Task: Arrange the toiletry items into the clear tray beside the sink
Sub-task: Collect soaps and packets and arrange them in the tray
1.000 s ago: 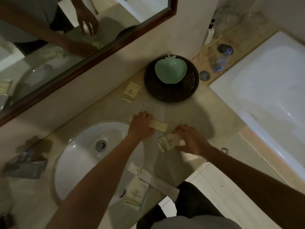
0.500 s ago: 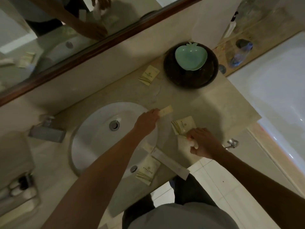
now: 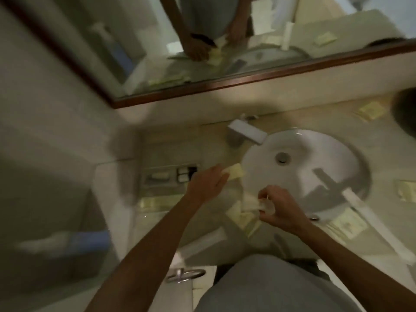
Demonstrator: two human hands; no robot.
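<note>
A small pale packet (image 3: 236, 175) is pinched at the fingertips of the left hand (image 3: 208, 183) over the counter (image 3: 382, 158) at the left edge of the white sink (image 3: 315, 167), just right of the clear tray (image 3: 166, 176). The tray is seen beside the sink, against the side wall, with a few small items lying in its compartments; the blur leaves them unidentifiable. The right hand (image 3: 281, 207) is closed around a white wrapped item (image 3: 252, 202) at the sink's front rim, with cream sachets (image 3: 243, 218) held or lying beneath it, which of the two cannot be told. More sachets are left on the counter: one (image 3: 347, 224) near the front right of the basin beside a long white packet (image 3: 369, 217), one (image 3: 405, 191) to the right, one (image 3: 371, 110) near the mirror (image 3: 225, 86). A faucet (image 3: 245, 132) is mounted behind the basin. Both hands are reflected in the mirror.
</note>
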